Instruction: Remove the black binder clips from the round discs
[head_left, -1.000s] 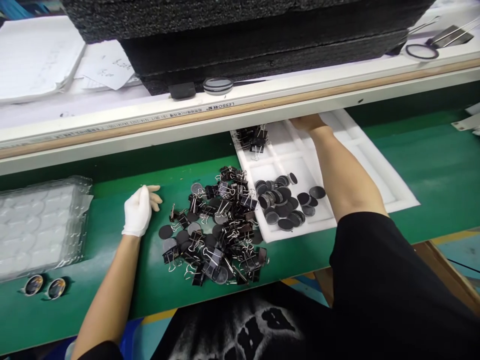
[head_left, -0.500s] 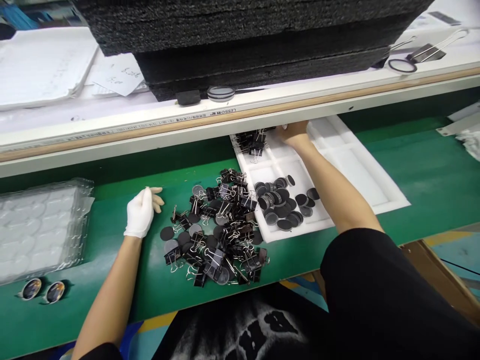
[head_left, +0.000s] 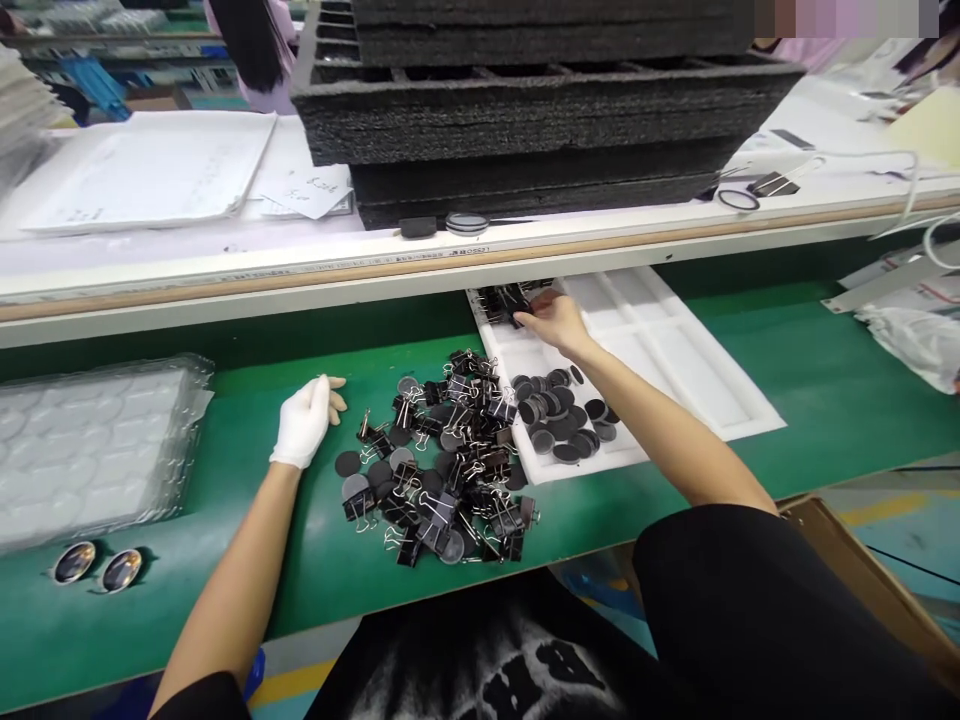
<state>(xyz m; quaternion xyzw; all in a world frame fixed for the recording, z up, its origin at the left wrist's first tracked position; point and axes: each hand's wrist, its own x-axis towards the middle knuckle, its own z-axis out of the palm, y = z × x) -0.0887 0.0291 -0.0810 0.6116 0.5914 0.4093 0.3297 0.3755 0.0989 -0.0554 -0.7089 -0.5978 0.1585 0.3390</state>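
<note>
My right hand [head_left: 555, 320] is at the far left corner of a white divided tray [head_left: 739, 385], its fingers closed on a black binder clip [head_left: 513, 300] among several others there. Dark round discs [head_left: 559, 402] lie loose in the tray's near left compartment. Left of the tray, and against its edge, spreads a heap of black binder clips [head_left: 439, 515] with more discs mixed in. My left hand [head_left: 306, 420], in a white glove with bare fingertips, rests on the green table beside that heap. Its fingers are loosely bent and slightly apart, with nothing visible in them.
Stacked clear plastic trays [head_left: 97, 450] lie at the left, with two round lenses [head_left: 121, 570] in front. A white shelf edge [head_left: 322, 285] crosses above the table, carrying black foam blocks [head_left: 525, 130] and papers [head_left: 157, 165]. A white bag [head_left: 915, 340] lies far right.
My right hand has come left and nearer from under the shelf to the binder clips in the tray's corner. The head view has shifted; my left hand stays beside the heap.
</note>
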